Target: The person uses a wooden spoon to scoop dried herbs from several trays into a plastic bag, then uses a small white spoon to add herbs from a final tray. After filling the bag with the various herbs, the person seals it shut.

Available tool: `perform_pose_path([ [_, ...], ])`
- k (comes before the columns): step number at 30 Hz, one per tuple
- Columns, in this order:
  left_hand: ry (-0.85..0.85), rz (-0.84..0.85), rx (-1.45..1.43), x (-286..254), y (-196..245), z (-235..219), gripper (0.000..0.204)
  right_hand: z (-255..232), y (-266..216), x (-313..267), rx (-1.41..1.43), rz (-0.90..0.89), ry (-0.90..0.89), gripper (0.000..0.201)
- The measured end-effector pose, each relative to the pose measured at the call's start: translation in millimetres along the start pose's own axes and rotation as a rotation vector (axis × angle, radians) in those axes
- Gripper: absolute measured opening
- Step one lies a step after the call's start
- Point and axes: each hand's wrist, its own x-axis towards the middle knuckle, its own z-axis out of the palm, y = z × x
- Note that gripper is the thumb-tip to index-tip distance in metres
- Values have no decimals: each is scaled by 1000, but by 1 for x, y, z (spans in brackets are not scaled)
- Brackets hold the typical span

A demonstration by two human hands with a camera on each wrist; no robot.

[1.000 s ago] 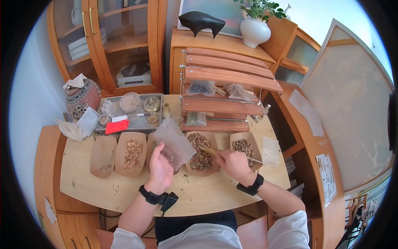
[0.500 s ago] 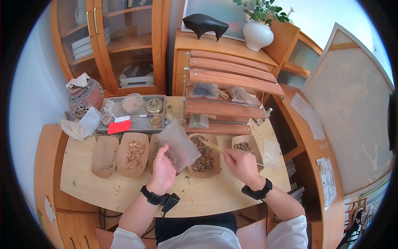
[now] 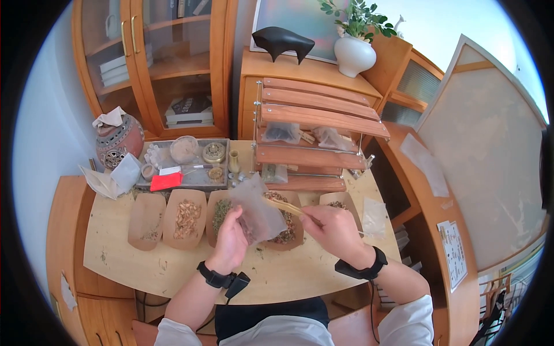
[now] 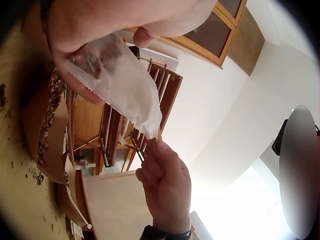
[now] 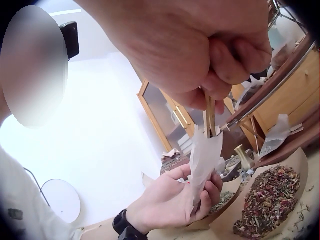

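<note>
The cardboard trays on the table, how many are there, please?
5 in a row: leftmost tray, second tray, middle tray, fourth tray partly behind the bag, rightmost tray beside the right hand.

Far left I've got a glass-door cabinet (image 3: 138, 75) with books (image 3: 190, 108) inside. Right of it, a black animal figure (image 3: 283, 42) and a white vase (image 3: 355, 56) of green leaves (image 3: 359, 22) sit on a wooden chest (image 3: 323, 72). Patterned pot (image 3: 121, 141) with something pale draped on top, far left of my counter (image 3: 133, 268). Oh, and a big pale panel (image 3: 485, 155) over on the right.
</note>
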Motion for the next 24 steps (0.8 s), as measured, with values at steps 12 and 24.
perform_pose_path([
  [12, -4, 9, -38, 1, -2, -3, 53, -19, -12, -6, 86, 141, -78, 22],
  [24, 34, 57, -101, 3, -3, -8, 43, 1, 46, -37, 119, 376, -246, 29],
])
